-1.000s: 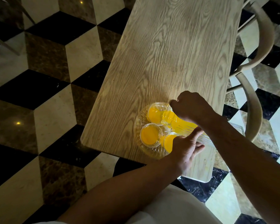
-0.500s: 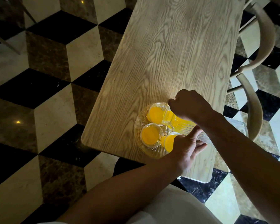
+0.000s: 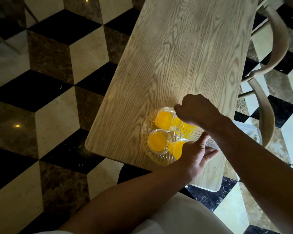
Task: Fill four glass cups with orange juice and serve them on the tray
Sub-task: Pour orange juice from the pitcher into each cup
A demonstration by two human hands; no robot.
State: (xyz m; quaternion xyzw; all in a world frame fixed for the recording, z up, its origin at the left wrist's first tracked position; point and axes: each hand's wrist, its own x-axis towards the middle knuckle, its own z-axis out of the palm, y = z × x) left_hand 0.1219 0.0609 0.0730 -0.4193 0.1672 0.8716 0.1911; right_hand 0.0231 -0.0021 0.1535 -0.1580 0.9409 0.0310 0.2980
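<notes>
Juice service, near table (image 3: 184, 53) edge
Your right hand (image 3: 195, 109) grips tilted pitcher (image 3: 191, 132); left hand (image 3: 194, 155) fingers straight beneath it, over tray (image 3: 146, 130) cups.

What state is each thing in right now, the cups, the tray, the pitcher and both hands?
Far cup: full of juice, upright on the tray.
Near-left cup: full, upright on the tray.
Near-right cup: holds juice, partly hidden by the left hand.
Fourth cup: hidden under the pitcher and right hand.
Glass tray: on the table, near its corner.
Ribbed glass pitcher: tilted over the tray, juice inside.
Right hand: grips the pitcher.
Left hand: fingers straight, supporting the pitcher.
</notes>
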